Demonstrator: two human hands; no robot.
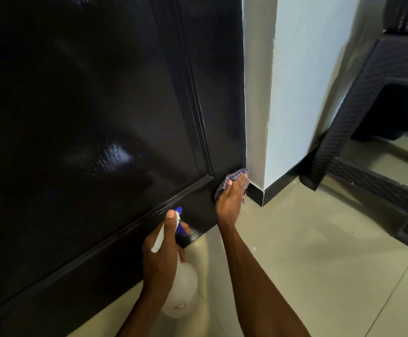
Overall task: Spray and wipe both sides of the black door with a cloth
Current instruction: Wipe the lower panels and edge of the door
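- Glossy black panelled door [88, 117] fills the left and centre of the frame, its lower right corner meeting the pale wall [295, 81] at lower centre.
- Right hand [229, 195] presses a small checked purple-grey cloth [225, 181] against the door's bottom right corner, fingers stretched fairly flat over the fabric, just beside the black skirting [271, 190].
- Left hand [160, 254], at lower centre, grips the neck of a translucent white plastic spray bottle with a blue and white trigger head [181, 285]; the thumb lies along the top, the fingers are curled round the neck, and the nozzle points towards the door's lower rail.
- A wet-looking sheen shows on the central panel and on the lower rail near the nozzle, which suggests this face has been sprayed, at least in part.
- Judging by the cloth's low position, wiping of this face seems to be near its bottom edge; how much of the upper part is done cannot be told.
- The door's other face is not in view, so it cannot be judged and may remain to be cleaned.
- A dark woven chair [380, 117] stands on the beige tiled floor [319, 263] at right.
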